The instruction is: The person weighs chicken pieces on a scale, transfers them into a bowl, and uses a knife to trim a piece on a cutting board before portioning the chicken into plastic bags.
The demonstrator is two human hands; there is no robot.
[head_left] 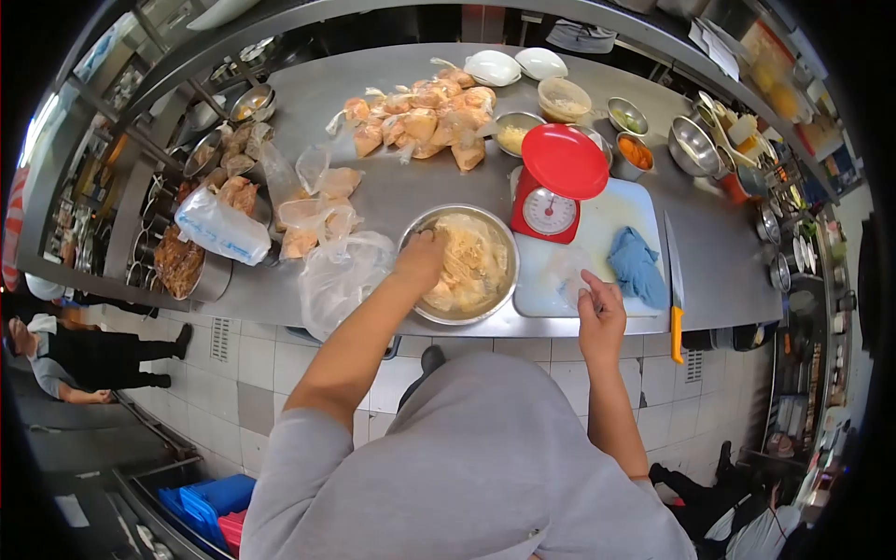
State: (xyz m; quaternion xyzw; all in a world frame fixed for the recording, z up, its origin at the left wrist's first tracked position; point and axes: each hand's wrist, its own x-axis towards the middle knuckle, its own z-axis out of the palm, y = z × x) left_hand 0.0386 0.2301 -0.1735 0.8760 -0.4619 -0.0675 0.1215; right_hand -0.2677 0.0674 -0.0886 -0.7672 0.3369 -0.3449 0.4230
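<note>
My left hand [423, 259] reaches into a steel bowl [512, 280] at the table's front edge. Its fingers are curled at the left side of the pale, shredded-looking food [464, 252], and their tips are hidden. My right hand [602, 313] is over the front of a white cutting board [537, 301], thumb and fingers pinched at the edge of a clear plastic bag [566, 276]. Behind the bag stands a red kitchen scale [548, 213] with a round red pan. A blue cloth [637, 266] lies on the board, right of the bag.
A knife with a yellow handle [677, 334] lies right of the board, its handle past the table edge. Tied bags of orange food [425, 117] are piled behind. White plastic bags [343, 275] lie left of the bowl. A person [103, 355] stands at far left.
</note>
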